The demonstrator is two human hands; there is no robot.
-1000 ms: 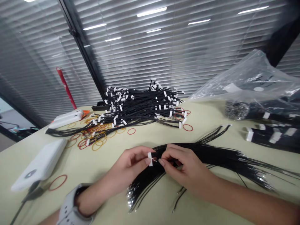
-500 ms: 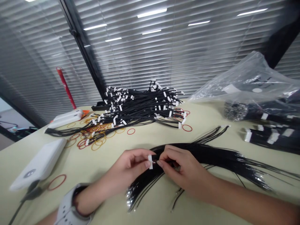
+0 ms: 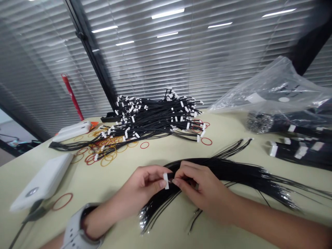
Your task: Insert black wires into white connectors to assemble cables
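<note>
Between the thumb and fingers of my left hand [image 3: 145, 183] is a small white plug connector [image 3: 166, 181], held upright. My right hand [image 3: 201, 183] pinches a thin black wire close to its metal tip, right beside the connector; most of that wire is hidden by the fingers. Whether the tip sits inside the connector I cannot tell. Both hands are over a thick bundle of loose black wires [image 3: 233, 169], whose bare silvery terminals [image 3: 144, 219] fan out at the lower left and at the right.
Behind lies a heap of black cables with white connectors [image 3: 155, 116]. Red and yellow rubber bands [image 3: 110, 157] are scattered left of it. A white power bank [image 3: 43, 181] with a plugged-in lead is at left. A clear plastic bag [image 3: 275, 90] and more cables [image 3: 301, 152] lie right.
Both hands keep their grip and have barely moved. The white connector is tilted slightly differently, and the whole view has shifted a little.
</note>
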